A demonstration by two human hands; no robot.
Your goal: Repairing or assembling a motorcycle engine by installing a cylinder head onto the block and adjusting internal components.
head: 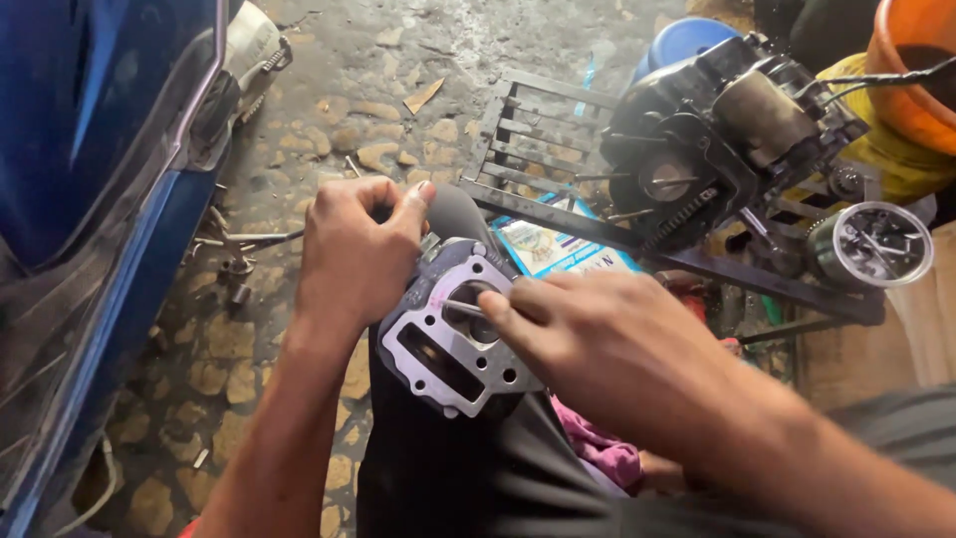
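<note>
A grey metal engine cylinder block (438, 344) with a round bore and several bolt holes rests on my dark-trousered knee. My left hand (357, 254) grips its far upper edge, thumb pressed against the top. My right hand (607, 344) pinches a thin metal tool (464, 310) whose tip lies across the rim of the bore.
A blue vehicle body (90, 199) fills the left side. On a dark metal rack (558, 179) at the right sits a black engine (717, 139). Near it are a round metal tin with parts (881, 244), an orange bucket (916, 70) and loose bolts (234, 264) on the stone floor.
</note>
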